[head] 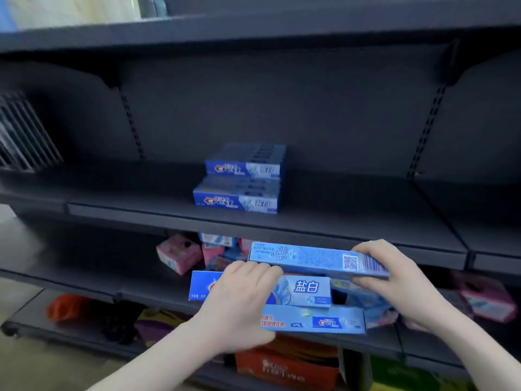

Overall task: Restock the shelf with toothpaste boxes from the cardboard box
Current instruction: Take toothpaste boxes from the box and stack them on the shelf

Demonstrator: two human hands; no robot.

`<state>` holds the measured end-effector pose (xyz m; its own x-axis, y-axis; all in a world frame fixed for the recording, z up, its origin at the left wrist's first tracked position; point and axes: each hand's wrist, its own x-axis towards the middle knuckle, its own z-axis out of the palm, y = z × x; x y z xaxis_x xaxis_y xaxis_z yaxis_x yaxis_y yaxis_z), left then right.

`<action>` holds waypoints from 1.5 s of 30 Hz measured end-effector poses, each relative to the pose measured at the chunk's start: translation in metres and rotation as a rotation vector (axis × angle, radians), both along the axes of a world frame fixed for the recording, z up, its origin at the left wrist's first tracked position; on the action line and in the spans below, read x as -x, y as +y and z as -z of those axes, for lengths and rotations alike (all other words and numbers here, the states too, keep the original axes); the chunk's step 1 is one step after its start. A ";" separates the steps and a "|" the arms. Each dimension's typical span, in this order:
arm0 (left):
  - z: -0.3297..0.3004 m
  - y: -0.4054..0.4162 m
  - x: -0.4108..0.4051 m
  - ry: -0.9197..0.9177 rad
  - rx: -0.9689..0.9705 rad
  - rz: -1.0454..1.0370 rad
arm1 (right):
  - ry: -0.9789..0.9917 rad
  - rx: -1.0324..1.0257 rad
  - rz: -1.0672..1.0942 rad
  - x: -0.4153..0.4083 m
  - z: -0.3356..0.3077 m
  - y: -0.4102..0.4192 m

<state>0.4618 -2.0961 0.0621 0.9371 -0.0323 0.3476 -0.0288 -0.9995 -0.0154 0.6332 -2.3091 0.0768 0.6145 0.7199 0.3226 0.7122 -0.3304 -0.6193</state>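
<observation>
Toothpaste boxes fill both my hands, below the front edge of the middle shelf (pixel 253 221). My left hand (pixel 239 309) curls over the front of two blue boxes: the nearest box (pixel 318 320), showing red print and a small logo, and the one stacked on it (pixel 307 290), with large white characters on its face. My right hand (pixel 394 275) pinches the barcode end of a third box (pixel 304 256), held level just above the other two, its back panel with a QR code turned towards me; my left fingertips (pixel 259 268) touch its near edge. Behind and below the boxes, pink packets (pixel 177 255) lie jumbled on the lower shelf. Further back, on the middle shelf, a front stack of toothpaste boxes (pixel 236 197) sits just ahead of a rear stack (pixel 245 162), logos facing out.
</observation>
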 end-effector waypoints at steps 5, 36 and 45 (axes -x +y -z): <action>-0.038 0.006 -0.010 -0.051 -0.037 -0.029 | -0.025 -0.024 -0.018 -0.013 -0.037 0.008; -0.082 0.118 -0.068 -0.291 -0.100 0.064 | 0.254 -0.330 -0.017 -0.051 -0.087 0.122; -0.096 0.213 -0.087 -0.264 -0.071 0.153 | 0.611 -0.532 -0.046 -0.065 -0.083 0.210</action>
